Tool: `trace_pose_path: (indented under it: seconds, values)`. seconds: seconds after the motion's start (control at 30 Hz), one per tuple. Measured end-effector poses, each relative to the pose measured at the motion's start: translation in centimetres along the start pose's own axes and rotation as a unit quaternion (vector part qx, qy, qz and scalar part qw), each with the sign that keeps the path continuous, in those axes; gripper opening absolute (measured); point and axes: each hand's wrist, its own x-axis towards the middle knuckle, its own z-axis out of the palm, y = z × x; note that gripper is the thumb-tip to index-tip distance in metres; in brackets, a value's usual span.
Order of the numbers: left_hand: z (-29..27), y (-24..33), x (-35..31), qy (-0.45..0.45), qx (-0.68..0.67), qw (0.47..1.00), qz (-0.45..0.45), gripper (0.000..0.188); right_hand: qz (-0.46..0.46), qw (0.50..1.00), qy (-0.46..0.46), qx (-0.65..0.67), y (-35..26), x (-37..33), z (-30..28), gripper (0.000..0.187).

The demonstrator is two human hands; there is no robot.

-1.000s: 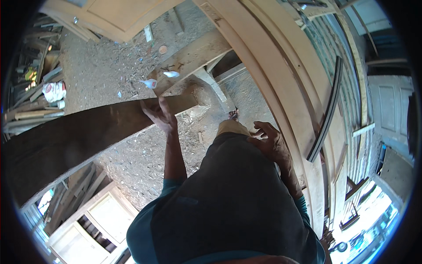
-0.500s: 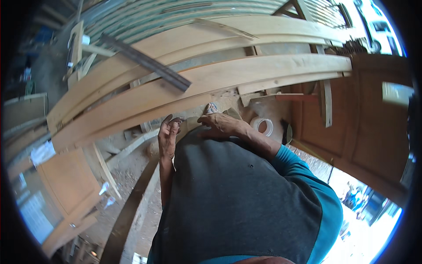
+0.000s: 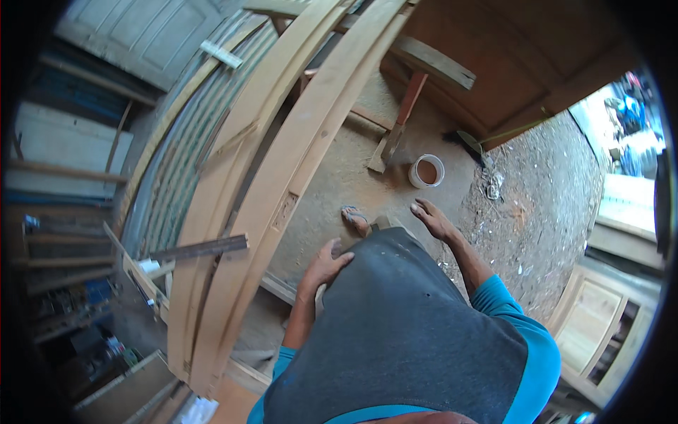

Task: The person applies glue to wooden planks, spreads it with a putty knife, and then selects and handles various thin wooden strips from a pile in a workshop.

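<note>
A white bucket [image 3: 417,181] stands just beyond the right fingers [image 3: 428,214].

Left fingers [image 3: 330,249] parted, right fingers [image 3: 427,208] extended, 2 forearms [image 3: 469,260] apart

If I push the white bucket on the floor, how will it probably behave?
The white bucket stands upright, so a push high on its rim might tip it. Its round shape suggests it could then roll.

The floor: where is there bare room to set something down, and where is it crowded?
Bare floor lies between the long planks and white bucket, beyond the sandalled foot. Crowded: littered ground right of the bucket, and wood pieces beyond it.
</note>
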Motion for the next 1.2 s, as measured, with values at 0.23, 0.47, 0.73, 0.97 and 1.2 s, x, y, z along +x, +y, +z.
trace_pose_path:
  seconds: [0.23, 0.47, 0.73, 0.97, 1.2]
  values:
    - [6.8, 1.9, 1.1, -0.193, 0.256, 0.947, 0.004, 0.075, 0.061, 0.970, 0.220, 0.079, 10.0, -16.4, 2.6, 0.083]
    - [17.8, 5.6, 2.2, -0.381, 0.412, 0.828, -0.021, 0.056, 0.191, 0.913, 0.209, 0.294, 18.4, -25.9, -6.8, 0.085]
    - [34.7, 10.7, 9.6, -0.081, 0.469, 0.867, 0.147, 0.083, 0.162, 0.883, 0.392, 0.199, 27.3, -31.7, -14.4, 0.075]
    - [44.1, 26.5, 14.8, -0.280, 0.443, 0.844, 0.116, 0.091, 0.271, 0.810, 0.501, 0.138, 35.6, -33.3, -25.2, 0.083]
    - [51.6, 37.2, 24.0, -0.060, 0.296, 0.934, 0.191, 0.086, 0.243, 0.917, 0.073, 0.309, 35.5, -29.3, -36.0, 0.086]
